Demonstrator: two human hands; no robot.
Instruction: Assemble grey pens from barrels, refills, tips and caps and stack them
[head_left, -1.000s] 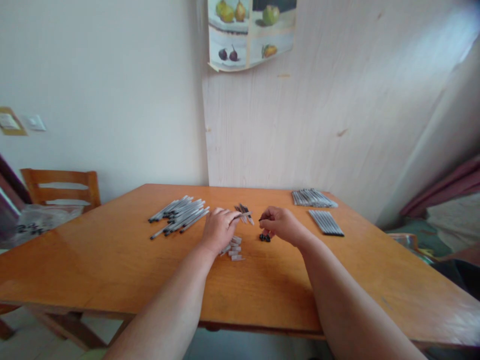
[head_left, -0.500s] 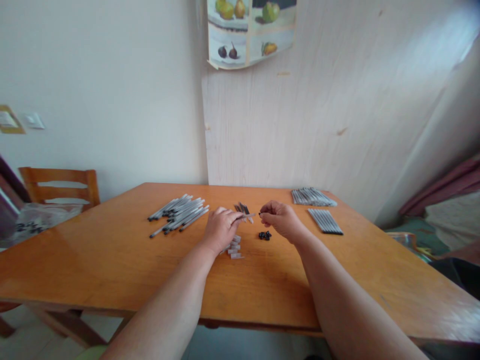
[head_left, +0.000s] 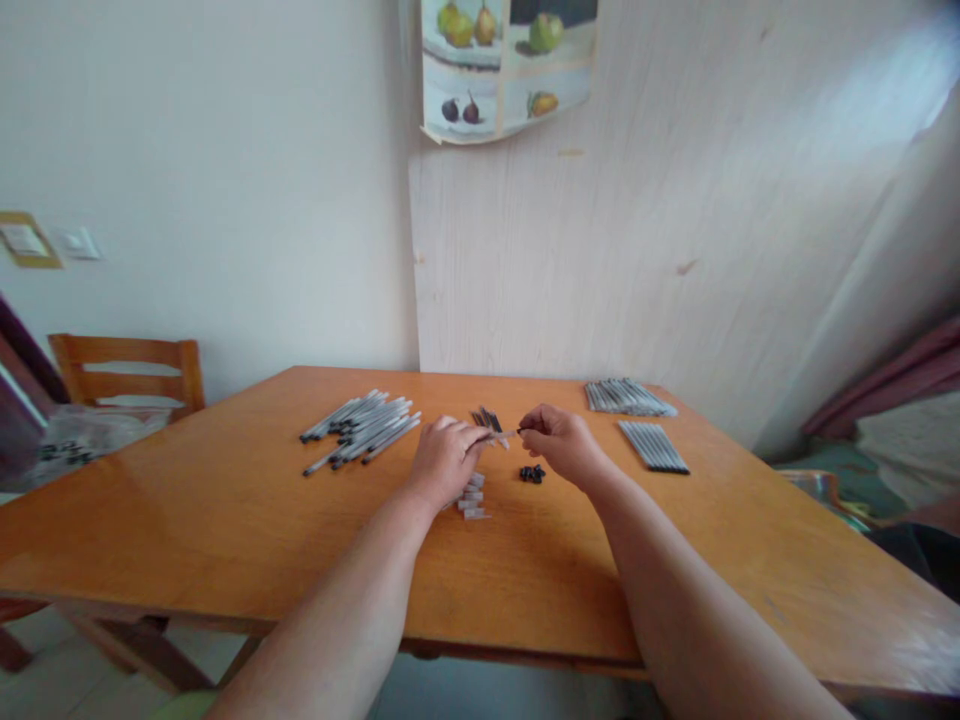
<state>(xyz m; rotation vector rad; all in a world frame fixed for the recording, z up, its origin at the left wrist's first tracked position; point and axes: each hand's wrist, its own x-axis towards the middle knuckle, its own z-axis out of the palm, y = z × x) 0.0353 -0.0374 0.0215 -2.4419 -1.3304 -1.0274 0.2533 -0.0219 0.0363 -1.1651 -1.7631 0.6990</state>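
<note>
Carefully, at mid-frame, the left hand (head_left: 444, 460) pinches a slim pale tube (head_left: 500, 436) while the right hand (head_left: 564, 446) grasps a tiny black piece (head_left: 520, 430) near the tube's end; a loosened right-hand pinch could drop the piece among the small black parts (head_left: 532, 474) below.

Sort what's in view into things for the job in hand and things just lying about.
Likely job:
- slim piece in left hand
- black piece in right hand
- black parts
- translucent parts
- grey pens

Lying about:
- fruit pictures
- chair
- wall switch
</note>
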